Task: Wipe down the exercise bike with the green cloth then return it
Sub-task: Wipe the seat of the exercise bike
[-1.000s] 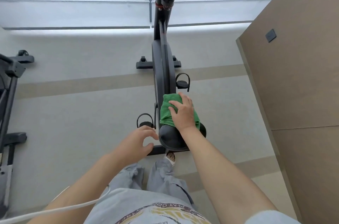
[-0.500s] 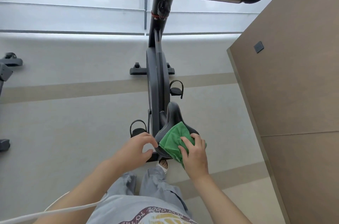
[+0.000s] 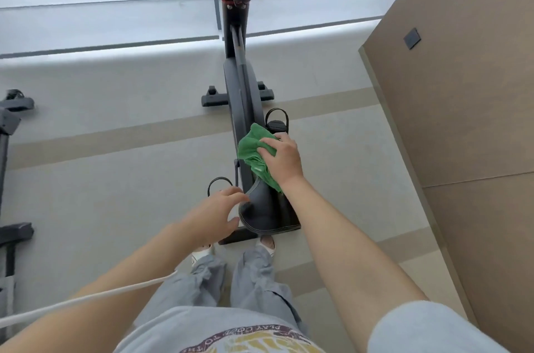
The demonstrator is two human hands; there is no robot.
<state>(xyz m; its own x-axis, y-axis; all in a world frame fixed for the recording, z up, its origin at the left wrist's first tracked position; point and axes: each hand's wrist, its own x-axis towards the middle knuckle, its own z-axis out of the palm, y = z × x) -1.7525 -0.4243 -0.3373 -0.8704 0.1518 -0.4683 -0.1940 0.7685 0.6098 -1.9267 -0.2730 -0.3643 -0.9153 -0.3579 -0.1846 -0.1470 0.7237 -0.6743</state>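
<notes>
The crumpled green terry cloth lies bunched over the narrow front end of the black padded saddle of the dark-framed exercise bike, pressed there under the right hand, whose fingers lie spread and only lightly bent on top of the fabric; whether they pinch a fold I cannot tell. The left hand sits just beside the saddle's left edge, fingers loosely curled and holding nothing, fingertips at or very near the rim. Judging from this, the wiping is under way on the seat, and the rear part of the saddle shows bare. The upright post, the frame, the two strapped pedals and the handlebar at the top edge of the view look untouched as far as one can judge, so most of the bike probably remains, and the cloth's return is not yet begun. Nearby stand a tan wall panel and other dark gym equipment at the left edge.
</notes>
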